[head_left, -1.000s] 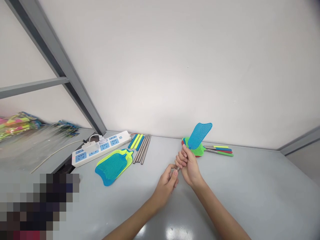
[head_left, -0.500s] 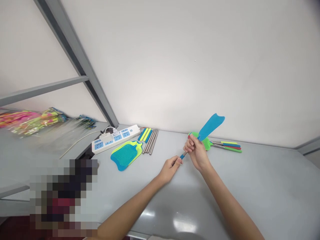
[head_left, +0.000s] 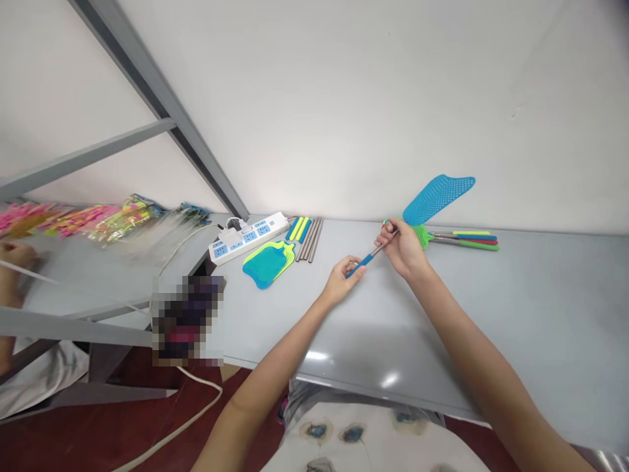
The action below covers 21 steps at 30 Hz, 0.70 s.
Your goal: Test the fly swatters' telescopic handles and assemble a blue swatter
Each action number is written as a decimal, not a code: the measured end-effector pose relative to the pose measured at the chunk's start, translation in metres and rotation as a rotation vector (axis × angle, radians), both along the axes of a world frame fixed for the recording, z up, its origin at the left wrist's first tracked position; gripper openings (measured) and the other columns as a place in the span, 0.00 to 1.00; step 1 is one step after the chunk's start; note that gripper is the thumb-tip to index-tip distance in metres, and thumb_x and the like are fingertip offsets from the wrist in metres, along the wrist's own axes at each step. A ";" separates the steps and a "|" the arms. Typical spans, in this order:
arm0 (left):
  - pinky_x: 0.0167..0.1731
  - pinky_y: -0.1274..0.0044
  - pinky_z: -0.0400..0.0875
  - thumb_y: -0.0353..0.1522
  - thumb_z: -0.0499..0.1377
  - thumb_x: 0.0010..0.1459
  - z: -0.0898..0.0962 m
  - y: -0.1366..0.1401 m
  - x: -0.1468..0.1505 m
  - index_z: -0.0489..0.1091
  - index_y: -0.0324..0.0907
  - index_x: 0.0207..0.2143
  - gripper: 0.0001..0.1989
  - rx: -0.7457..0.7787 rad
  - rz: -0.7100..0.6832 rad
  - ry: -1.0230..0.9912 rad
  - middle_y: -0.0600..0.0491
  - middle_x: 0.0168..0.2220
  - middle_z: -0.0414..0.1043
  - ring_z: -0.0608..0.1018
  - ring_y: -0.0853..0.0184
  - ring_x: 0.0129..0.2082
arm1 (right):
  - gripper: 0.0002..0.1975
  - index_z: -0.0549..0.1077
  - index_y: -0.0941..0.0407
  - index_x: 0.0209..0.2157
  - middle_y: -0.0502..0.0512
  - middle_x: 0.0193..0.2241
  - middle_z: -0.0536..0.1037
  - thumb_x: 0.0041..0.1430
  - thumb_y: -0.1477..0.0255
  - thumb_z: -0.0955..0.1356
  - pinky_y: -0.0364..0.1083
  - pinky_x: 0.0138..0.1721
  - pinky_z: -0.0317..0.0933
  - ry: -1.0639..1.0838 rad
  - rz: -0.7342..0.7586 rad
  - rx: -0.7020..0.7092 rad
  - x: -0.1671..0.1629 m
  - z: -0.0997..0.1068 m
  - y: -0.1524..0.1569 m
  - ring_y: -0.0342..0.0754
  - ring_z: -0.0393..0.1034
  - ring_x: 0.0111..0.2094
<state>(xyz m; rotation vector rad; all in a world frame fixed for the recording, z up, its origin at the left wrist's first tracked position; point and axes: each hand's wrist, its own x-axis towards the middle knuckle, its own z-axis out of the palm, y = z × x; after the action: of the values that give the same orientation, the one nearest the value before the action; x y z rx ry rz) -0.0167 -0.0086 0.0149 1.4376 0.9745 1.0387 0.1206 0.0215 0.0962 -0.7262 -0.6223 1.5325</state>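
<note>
Above the grey table I hold a blue fly swatter [head_left: 437, 198] in both hands, its perforated head tilted up to the right. My left hand [head_left: 343, 278] is closed around the blue grip at the lower end. Farther up, my right hand [head_left: 403, 248] is closed on the metal shaft near the head. Behind the right hand lie several swatters with a green head [head_left: 421, 236] and yellow, blue, red and green handles [head_left: 474, 242]. To the left are blue and yellow-green swatter heads [head_left: 268, 264], several metal tubes [head_left: 309, 240] and loose blue and yellow grips [head_left: 299, 229].
A white power strip [head_left: 249, 238] with plugs and a cable stands at the table's left edge. Bagged colourful items [head_left: 118, 219] lie on the neighbouring table, past a grey metal frame [head_left: 187, 141]. Another person's hand [head_left: 17, 252] shows at far left.
The view has tipped downward, and my torso now shows. The swatter's head has turned so its perforated face shows more. More of the blue grip is visible beyond my left hand.
</note>
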 end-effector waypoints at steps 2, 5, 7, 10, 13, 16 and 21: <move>0.18 0.83 0.54 0.40 0.55 0.49 -0.001 -0.001 0.000 0.63 0.39 0.32 0.13 0.024 0.018 0.003 0.60 0.18 0.57 0.60 0.77 0.16 | 0.13 0.57 0.57 0.16 0.43 0.11 0.52 0.53 0.74 0.57 0.39 0.20 0.52 0.001 -0.005 -0.021 0.001 0.001 -0.001 0.37 0.50 0.14; 0.17 0.83 0.53 0.40 0.54 0.50 -0.003 -0.004 0.000 0.64 0.39 0.33 0.13 0.047 0.030 -0.008 0.60 0.18 0.58 0.60 0.77 0.15 | 0.13 0.56 0.57 0.16 0.42 0.11 0.52 0.53 0.74 0.56 0.38 0.20 0.53 -0.011 -0.024 -0.042 -0.001 0.001 -0.003 0.37 0.50 0.13; 0.16 0.83 0.53 0.39 0.52 0.52 -0.003 -0.008 -0.001 0.64 0.39 0.32 0.12 0.048 0.013 -0.016 0.59 0.18 0.59 0.60 0.77 0.15 | 0.12 0.56 0.57 0.17 0.42 0.11 0.53 0.53 0.75 0.56 0.38 0.19 0.53 -0.024 -0.039 -0.039 -0.005 0.000 -0.004 0.37 0.50 0.13; 0.16 0.83 0.53 0.40 0.50 0.54 -0.003 -0.013 -0.001 0.64 0.39 0.31 0.13 0.049 0.000 -0.039 0.59 0.18 0.59 0.59 0.77 0.15 | 0.10 0.56 0.56 0.19 0.42 0.11 0.54 0.52 0.75 0.57 0.37 0.18 0.52 -0.043 -0.079 -0.034 -0.014 -0.004 -0.006 0.36 0.52 0.13; 0.16 0.82 0.53 0.41 0.48 0.54 -0.003 -0.015 0.000 0.63 0.39 0.30 0.14 0.048 0.006 -0.071 0.59 0.17 0.59 0.59 0.77 0.14 | 0.05 0.58 0.56 0.23 0.41 0.12 0.57 0.52 0.75 0.58 0.37 0.18 0.53 -0.083 -0.112 -0.041 -0.024 -0.011 -0.007 0.37 0.55 0.13; 0.16 0.82 0.53 0.40 0.48 0.55 -0.003 -0.015 0.001 0.63 0.39 0.30 0.13 0.053 0.004 -0.088 0.59 0.17 0.59 0.59 0.77 0.13 | 0.04 0.60 0.56 0.27 0.42 0.14 0.60 0.53 0.74 0.57 0.38 0.18 0.53 -0.110 -0.166 0.005 -0.031 -0.018 -0.008 0.37 0.57 0.14; 0.17 0.82 0.54 0.40 0.48 0.55 -0.002 -0.014 0.001 0.63 0.40 0.30 0.13 0.053 -0.013 -0.071 0.59 0.17 0.59 0.59 0.77 0.13 | 0.07 0.62 0.56 0.32 0.43 0.16 0.62 0.56 0.72 0.55 0.38 0.17 0.53 -0.111 -0.160 0.084 -0.031 -0.020 -0.010 0.37 0.59 0.14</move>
<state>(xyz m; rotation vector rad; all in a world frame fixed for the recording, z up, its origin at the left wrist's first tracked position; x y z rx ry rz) -0.0158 -0.0230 0.0126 1.4388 0.8914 1.1064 0.0892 0.0116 0.0764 -0.7813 -0.6908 1.3183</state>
